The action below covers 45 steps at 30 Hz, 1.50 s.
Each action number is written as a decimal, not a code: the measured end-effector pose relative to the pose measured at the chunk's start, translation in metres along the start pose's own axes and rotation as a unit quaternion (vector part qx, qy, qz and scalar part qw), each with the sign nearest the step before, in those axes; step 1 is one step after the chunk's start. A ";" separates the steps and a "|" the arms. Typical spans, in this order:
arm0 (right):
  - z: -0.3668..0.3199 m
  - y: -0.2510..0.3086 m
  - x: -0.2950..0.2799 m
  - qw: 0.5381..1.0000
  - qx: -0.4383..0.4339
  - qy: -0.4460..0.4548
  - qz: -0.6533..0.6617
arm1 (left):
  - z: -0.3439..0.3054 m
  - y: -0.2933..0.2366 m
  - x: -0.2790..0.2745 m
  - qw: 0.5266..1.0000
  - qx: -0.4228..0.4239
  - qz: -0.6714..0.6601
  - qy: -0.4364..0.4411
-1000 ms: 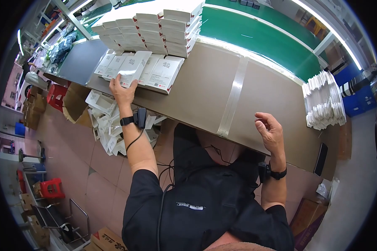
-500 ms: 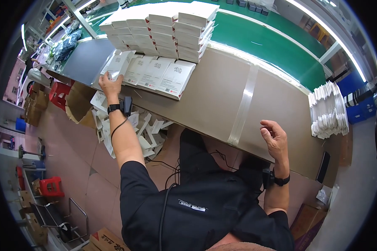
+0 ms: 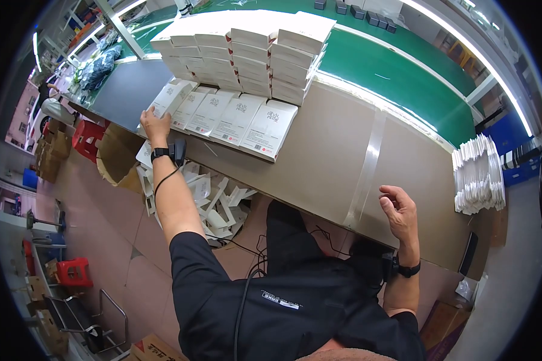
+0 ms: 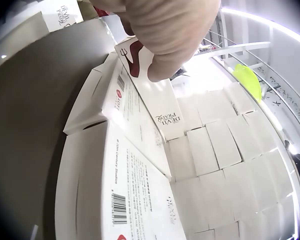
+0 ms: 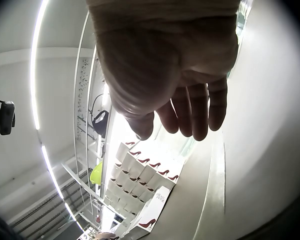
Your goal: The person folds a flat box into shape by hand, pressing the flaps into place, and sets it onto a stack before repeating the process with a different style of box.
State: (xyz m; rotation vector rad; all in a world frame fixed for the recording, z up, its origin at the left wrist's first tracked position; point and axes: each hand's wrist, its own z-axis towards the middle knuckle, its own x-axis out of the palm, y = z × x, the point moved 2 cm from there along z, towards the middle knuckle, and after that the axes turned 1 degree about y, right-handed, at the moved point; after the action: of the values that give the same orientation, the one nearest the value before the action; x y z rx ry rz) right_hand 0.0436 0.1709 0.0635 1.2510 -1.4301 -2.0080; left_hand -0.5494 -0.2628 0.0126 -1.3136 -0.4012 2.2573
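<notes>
My left hand [image 3: 156, 124] grips a white printed box [image 3: 170, 96] at the left end of a row of boxes on the brown table. In the left wrist view my thumb lies on that box's side [image 4: 152, 92], beside a red high-heel print. The other flat boxes [image 3: 270, 127] in the row lie side by side, with barcodes and small text on top. Behind them rises a tall stack of white boxes [image 3: 253, 57]. Over the table's right part hovers my right hand [image 3: 401, 212], fingers loosely bent and holding nothing; its palm [image 5: 165, 60] shows in the right wrist view.
A bundle of folded white cartons [image 3: 479, 174] stands at the table's right end, near a black phone-like object [image 3: 468, 253]. White cardboard pieces [image 3: 214, 201] fill a spot below the front edge, beside an open carton [image 3: 117, 155]. Clear tape [image 3: 370, 156] crosses the tabletop [image 3: 325, 144].
My left hand has carried the box leftward to the row's end, uncovering the boxes it overlapped. The right hand stays raised in much the same pose while the head view shifts.
</notes>
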 end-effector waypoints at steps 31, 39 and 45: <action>0.003 -0.005 -0.017 0.999 0.014 -0.034 -0.018 | -0.026 -0.025 -0.003 0.986 -0.004 0.044 -0.159; -0.016 -0.004 -0.083 0.992 0.014 -0.119 -0.046 | -0.159 -0.173 -0.041 0.964 0.082 -0.242 -0.077; -0.035 -0.016 -0.155 0.972 0.005 -0.223 -0.072 | -0.299 -0.279 -0.043 0.877 0.144 -0.421 0.182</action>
State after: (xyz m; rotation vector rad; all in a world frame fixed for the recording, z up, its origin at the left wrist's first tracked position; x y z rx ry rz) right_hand 0.1587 0.2696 0.1150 0.9661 -1.5790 -2.5014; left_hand -0.1973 -0.0523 0.0307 -1.0754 -0.3796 1.2573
